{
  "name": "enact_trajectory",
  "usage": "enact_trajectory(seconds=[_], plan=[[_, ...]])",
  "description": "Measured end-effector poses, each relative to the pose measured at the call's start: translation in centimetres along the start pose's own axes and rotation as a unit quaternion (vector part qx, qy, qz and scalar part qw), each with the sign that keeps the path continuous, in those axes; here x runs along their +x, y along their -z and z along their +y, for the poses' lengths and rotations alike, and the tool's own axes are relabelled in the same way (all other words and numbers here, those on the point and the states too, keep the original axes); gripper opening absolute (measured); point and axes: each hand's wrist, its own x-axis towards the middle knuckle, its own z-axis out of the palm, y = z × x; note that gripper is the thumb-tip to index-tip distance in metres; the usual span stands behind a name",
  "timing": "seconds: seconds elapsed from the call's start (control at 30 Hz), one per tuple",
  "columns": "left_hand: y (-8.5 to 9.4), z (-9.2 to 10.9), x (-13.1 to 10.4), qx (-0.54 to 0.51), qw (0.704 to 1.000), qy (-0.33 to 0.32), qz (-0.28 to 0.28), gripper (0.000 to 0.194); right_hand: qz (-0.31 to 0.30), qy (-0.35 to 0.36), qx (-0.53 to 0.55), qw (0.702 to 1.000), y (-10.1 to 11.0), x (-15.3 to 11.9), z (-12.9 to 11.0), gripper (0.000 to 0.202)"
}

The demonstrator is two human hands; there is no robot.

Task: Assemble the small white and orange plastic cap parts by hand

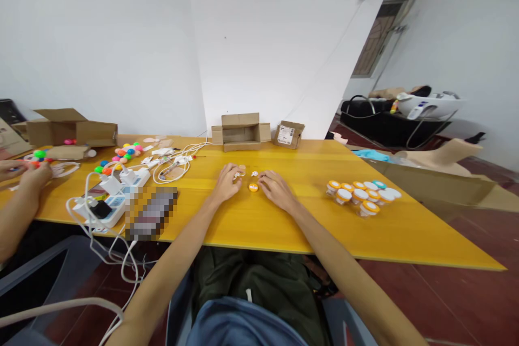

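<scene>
My left hand (227, 184) rests on the yellow table with its fingers bent round a small white piece with dark spots (237, 175). Across from it, my right hand (276, 189) has its fingers curled together; whatever they hold, if anything, is hidden. Just off the right fingertips lies a second small white piece (254, 173), too small to make out in detail. Between the two hands sits a round orange and white lid (253, 187). A pale flat bit (242, 167) lies just beyond the left fingers.
Small clear jars with orange, white and teal lids (360, 195) cluster at right. Behind stand an open cardboard box (241, 134) and a smaller box (288, 135). At left are a power strip (117, 203), cables, a phone, colourful balls (127, 152) and another person's hands (34, 173).
</scene>
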Motion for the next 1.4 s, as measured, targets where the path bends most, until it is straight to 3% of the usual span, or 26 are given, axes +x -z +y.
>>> enact_trajectory(seconds=[0.17, 0.43, 0.87, 1.1, 1.4], plan=[[-1.0, 1.9, -0.2, -0.022, 0.997, -0.030, -0.069, 0.031, -0.010, -0.009, 0.017, 1.000, 0.0, 0.0, -0.1, 0.017], [-1.5, 1.8, -0.2, -0.072, 0.991, -0.002, -0.114, 0.029, -0.035, -0.017, 0.032, 0.999, 0.2, 0.3, -0.6, 0.019], [-1.5, 2.2, 0.0, -0.115, 0.987, -0.001, -0.111, 0.019, -0.050, -0.001, 0.051, 0.997, 0.3, 0.4, -0.9, 0.020], [-1.5, 2.0, 0.0, -0.109, 0.989, 0.009, -0.103, 0.020, -0.042, -0.037, -0.043, 0.998, 0.2, 0.0, -0.1, 0.018], [-1.3, 1.7, 0.0, -0.099, 0.990, 0.019, -0.104, 0.024, -0.109, -0.025, -0.141, 0.984, 1.2, -0.2, -0.6, 0.023]])
